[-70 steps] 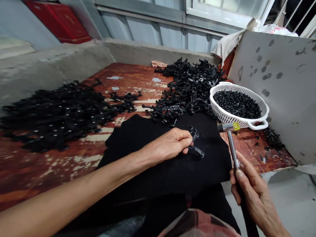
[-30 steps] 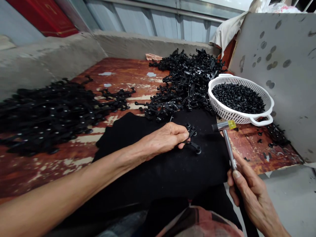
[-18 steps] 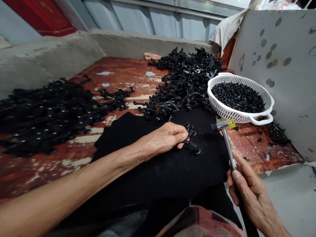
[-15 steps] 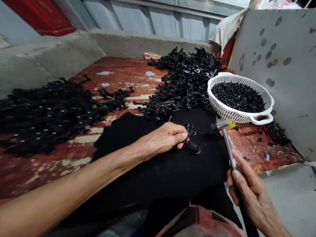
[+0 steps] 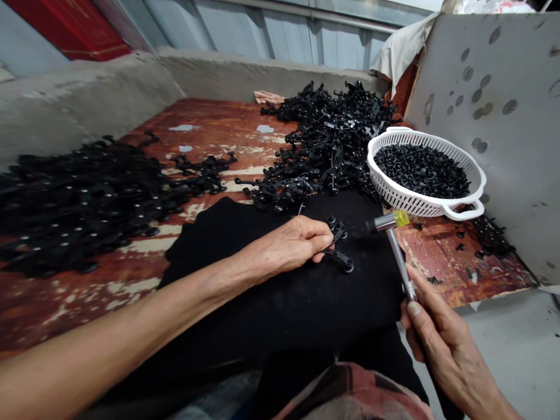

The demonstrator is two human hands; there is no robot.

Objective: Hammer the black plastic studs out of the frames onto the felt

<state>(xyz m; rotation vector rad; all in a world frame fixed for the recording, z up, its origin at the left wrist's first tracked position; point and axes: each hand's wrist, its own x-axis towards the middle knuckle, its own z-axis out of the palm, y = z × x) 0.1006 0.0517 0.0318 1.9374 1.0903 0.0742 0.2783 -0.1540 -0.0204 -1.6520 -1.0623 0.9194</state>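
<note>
My left hand (image 5: 301, 238) is closed around a black bracket-like part (image 5: 339, 256) with slim arms and round ends, holding it down on a black cloth (image 5: 280, 309). Fingers cover part of it. To the right, my right hand (image 5: 441, 332) grips a small mallet (image 5: 396, 245) by its handle. The mallet has a metal head with a yellow face on one end and a dark face on the other. Its head is raised above the cloth, apart from the black part.
Behind the cloth lies a large heap of black parts (image 5: 341, 140). Another pile of black parts (image 5: 79, 204) spreads on the left of the worn red board (image 5: 210, 119). A white basket (image 5: 476, 175) of small black pieces stands at right, beside a grey panel (image 5: 494, 87).
The mallet's head has shifted slightly left, toward the black part. My left hand keeps its grip in the same place.
</note>
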